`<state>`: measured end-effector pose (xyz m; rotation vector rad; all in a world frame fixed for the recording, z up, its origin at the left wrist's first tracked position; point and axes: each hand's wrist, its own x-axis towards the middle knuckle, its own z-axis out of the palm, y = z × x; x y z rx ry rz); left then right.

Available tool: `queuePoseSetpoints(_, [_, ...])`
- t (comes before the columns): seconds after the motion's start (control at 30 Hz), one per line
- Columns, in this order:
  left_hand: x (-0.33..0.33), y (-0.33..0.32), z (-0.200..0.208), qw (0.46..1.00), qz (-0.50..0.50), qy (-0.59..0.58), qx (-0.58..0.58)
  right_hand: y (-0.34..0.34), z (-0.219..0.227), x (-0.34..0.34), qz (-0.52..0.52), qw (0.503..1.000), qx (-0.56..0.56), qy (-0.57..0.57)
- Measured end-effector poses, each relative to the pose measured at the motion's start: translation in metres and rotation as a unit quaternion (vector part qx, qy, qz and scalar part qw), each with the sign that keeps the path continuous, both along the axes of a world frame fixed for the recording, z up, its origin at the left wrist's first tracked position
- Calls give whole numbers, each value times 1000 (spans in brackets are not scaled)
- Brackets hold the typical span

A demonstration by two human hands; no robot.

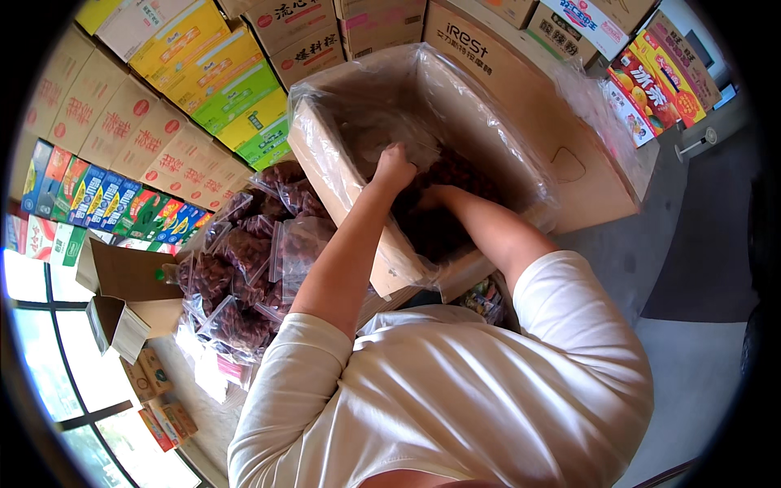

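A large cardboard box (325, 134), lined with clear plastic film, stands tilted in front of me. Dark reddish-brown dried fruit, looking like dates (476, 175), lies inside it. My left hand (395, 167) is inside the box, closed on what looks like the edge of a clear plastic bag (416, 148). Lower and to the right, my right hand (436, 198) reaches down to the dried fruit; its fingers are hidden. Left of the box, several filled clear zip bags (244, 256) of the same dark fruit are heaped together.
Stacked cartons (146, 138) line the left and back. A big flat-sided brown carton (569, 154) stands right behind the open box. An opened small carton (134, 281) sits beyond the heap of bags, near a window (81, 350). Grey floor (691, 358) stretches to the right.
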<state>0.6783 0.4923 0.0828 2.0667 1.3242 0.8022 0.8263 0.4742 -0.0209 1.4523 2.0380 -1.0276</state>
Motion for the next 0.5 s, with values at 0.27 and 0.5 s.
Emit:
queuePoseSetpoints(0.27, [1,-2,7,998,-34,-55,20,-18,43,-14,36,995,-68,58])
queuePoseSetpoints(0.5, [4,-6,11,995,-70,-51,-56,-14,-24,-9,96,987,-69,106])
